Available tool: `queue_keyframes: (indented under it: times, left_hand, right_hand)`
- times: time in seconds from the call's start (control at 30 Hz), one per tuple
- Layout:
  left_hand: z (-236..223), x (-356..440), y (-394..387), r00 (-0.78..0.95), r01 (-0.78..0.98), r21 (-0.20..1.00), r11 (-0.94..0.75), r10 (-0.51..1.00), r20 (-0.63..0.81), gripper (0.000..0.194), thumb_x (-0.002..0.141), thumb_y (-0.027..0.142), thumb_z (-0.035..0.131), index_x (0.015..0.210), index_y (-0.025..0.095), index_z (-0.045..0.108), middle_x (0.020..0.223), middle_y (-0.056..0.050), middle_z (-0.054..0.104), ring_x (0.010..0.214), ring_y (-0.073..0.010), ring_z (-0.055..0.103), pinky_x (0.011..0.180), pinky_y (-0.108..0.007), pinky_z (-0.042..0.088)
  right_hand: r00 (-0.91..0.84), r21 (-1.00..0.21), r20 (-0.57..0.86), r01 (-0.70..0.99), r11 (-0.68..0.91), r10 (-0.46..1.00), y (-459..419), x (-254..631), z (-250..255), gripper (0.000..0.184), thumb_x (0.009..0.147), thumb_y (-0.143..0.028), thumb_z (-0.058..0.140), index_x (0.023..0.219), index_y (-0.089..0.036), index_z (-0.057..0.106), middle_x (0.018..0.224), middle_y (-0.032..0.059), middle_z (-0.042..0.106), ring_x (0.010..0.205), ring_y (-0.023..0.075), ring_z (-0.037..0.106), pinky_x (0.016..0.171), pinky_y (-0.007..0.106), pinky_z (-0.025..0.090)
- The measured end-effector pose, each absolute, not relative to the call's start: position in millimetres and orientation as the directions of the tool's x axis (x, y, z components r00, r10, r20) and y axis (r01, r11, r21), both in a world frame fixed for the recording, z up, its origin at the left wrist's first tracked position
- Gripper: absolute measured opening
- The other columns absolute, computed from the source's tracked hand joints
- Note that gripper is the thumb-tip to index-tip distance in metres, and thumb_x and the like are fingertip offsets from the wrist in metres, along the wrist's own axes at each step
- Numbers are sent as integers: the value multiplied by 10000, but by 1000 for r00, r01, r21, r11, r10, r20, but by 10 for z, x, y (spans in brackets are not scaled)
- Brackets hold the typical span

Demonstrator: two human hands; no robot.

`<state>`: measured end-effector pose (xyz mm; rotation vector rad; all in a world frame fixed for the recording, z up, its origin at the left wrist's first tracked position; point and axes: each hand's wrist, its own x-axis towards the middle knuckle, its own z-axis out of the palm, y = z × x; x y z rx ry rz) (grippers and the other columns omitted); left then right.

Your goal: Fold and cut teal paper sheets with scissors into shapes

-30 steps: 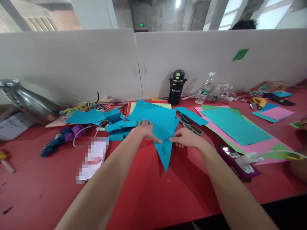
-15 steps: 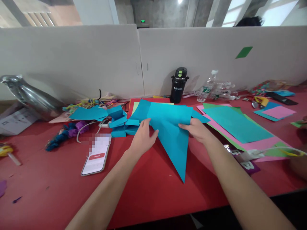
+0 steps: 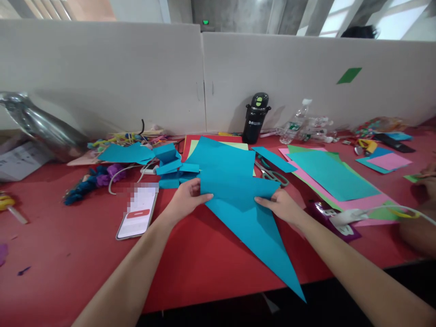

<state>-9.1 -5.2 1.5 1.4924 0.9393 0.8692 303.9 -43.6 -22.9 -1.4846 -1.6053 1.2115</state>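
Observation:
Both hands hold a blue sheet of paper (image 3: 243,213), whose long pointed end hangs toward the front edge of the table. My left hand (image 3: 187,198) pinches its left side, thumb on top and fingers behind. At the right side, my right hand (image 3: 281,204) grips it the same way. Behind it lies another blue sheet (image 3: 221,156) over pale yellow and red paper. Scissors (image 3: 272,175) with greyish handles rest just beyond my right hand, partly under a blue paper strip (image 3: 275,159). Folded blue paper pieces (image 3: 168,165) sit beyond my left hand.
A phone (image 3: 139,213) lies left on the red table (image 3: 190,268). At the back stand a black flask (image 3: 256,120) and a plastic bottle (image 3: 295,122). Coloured sheets (image 3: 337,175) and a cable plug (image 3: 347,218) are at right, near another person's arm (image 3: 418,231). A metal jug (image 3: 47,127) leans far left.
The held blue sheet has come nearer to me, its point swinging right and past the table's front edge. Both hands moved closer with it, and the scissors behind are now uncovered.

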Motion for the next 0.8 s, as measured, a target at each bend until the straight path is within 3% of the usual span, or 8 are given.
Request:
queue_keyframes:
  times: [0.17,0.37,0.43,0.5,0.6,0.8]
  left_hand:
    - [-4,-122,-31,454,143,987,-73,891,0,327,783,364,785,1068,209,746,1143,-88,759,1068,-316,711,965,-516,563]
    - [-134,-130,63,474,146,987,-68,881,-10,277,784,351,778,1026,218,775,1092,-77,774,1029,-293,722,951,-477,566]
    - [-167,-132,92,469,138,985,-101,883,25,252,756,331,794,987,230,790,1033,-68,785,985,-285,731,932,-467,572]
    - [-165,-130,109,458,200,964,-173,886,64,185,722,310,805,890,231,810,949,-70,792,915,-281,737,888,-453,583]
    - [-116,-121,106,466,216,947,-236,877,112,108,717,277,755,794,234,818,988,-80,788,966,-287,726,875,-430,585]
    - [-82,-112,75,382,254,956,-149,923,42,200,714,190,635,787,243,813,1086,-62,775,1060,-302,700,830,-429,600]
  right_hand:
    - [-142,-906,-56,423,9,988,-480,3010,-256,333,857,-520,653,909,-195,703,940,96,758,919,310,700,779,410,558]
    - [-132,-922,-89,386,-31,987,-493,3112,-326,318,850,-500,672,953,-203,720,883,85,769,885,311,716,755,408,573]
    - [-128,-936,-62,351,-13,990,-498,3138,-341,310,856,-478,672,981,-203,740,931,83,775,926,305,718,803,418,576]
    - [-131,-944,67,314,106,989,-509,3145,-342,279,853,-418,690,1055,-236,757,1113,68,754,1090,291,680,932,421,546]
    - [-163,-941,201,243,236,966,-530,3132,-341,210,837,-336,713,1020,-267,789,1216,65,714,1152,283,653,965,417,539]
    - [-119,-941,210,246,234,970,-533,3159,-362,192,875,-292,655,996,-283,803,1187,46,727,1124,267,667,927,417,571]
